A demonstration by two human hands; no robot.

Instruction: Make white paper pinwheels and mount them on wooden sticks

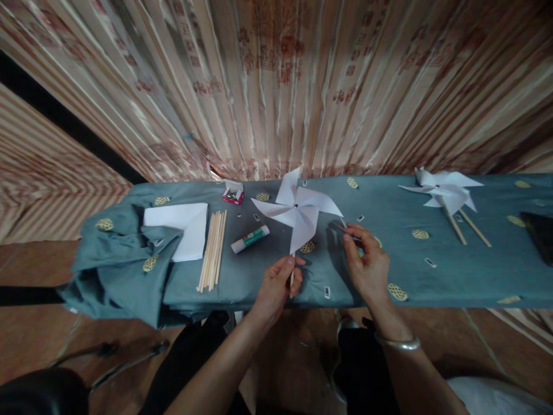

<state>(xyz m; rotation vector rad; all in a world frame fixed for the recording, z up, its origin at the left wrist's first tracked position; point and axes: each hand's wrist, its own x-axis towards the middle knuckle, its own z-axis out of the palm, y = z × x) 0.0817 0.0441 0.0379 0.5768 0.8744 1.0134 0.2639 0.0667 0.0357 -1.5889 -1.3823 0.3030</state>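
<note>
A white paper pinwheel [307, 212] with a small dark pin at its centre faces up over the cloth. My left hand [279, 285] is closed around its wooden stick, just below the blades. On the right, my right hand [366, 259] pinches a thin, dark, pointed tool [337, 226] beside the pinwheel's right blade. The tool's exact kind is too small to tell, and whether it touches the paper is unclear. A glue stick [250, 239] with a green label lies left of the pinwheel.
Wooden sticks [213, 251] lie in a bundle beside white paper [196, 230]. A small red box [233, 193] holding metal pieces stands open behind them. Pinwheels [451, 190] on two sticks rest at the right. A dark object [538, 233] lies at the right edge, and a patterned curtain [298, 104] hangs behind.
</note>
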